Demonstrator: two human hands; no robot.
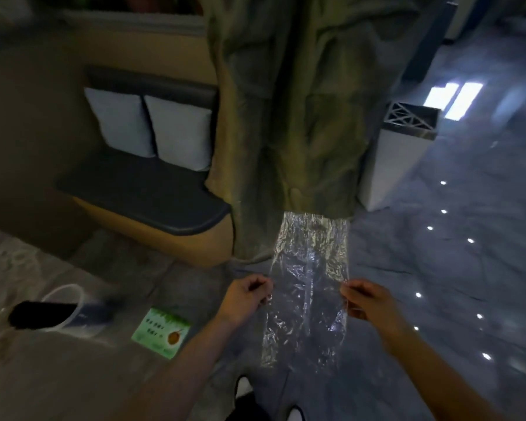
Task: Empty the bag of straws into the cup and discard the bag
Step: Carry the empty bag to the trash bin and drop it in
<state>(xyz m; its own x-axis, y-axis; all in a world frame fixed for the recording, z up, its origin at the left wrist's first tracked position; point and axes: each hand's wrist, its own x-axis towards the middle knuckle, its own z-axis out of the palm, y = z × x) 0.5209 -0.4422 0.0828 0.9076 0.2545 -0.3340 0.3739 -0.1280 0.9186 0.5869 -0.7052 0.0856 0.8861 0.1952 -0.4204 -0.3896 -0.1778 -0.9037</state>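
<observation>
Here, a clear plastic bag is held stretched in mid-air above the glossy floor, its long edges pinched at about mid-length: the left hand grips the edge at 9 o'clock, the right hand the edge at 3 o'clock, the fingers of both curled tight on the film. No straws can be seen through the bag, so it is judged to be empty. A cup holding a dark bundle, taken to be the straws, is seen lying or tilted on the marbled worktop at 8 o'clock, though blur leaves its posture uncertain; a green card lies beside it. A white bin with a cut-out top stands well apart at 2 o'clock, past a draped olive cloth.

The film is judged feather-light, limp, crinkly and somewhat slippery, with no stiffness of its own. A two-edge pinch keeps it flat; for discarding, it would likely be better gathered and crumpled into one fist, since a loose sheet may drift or cling on release.
</observation>
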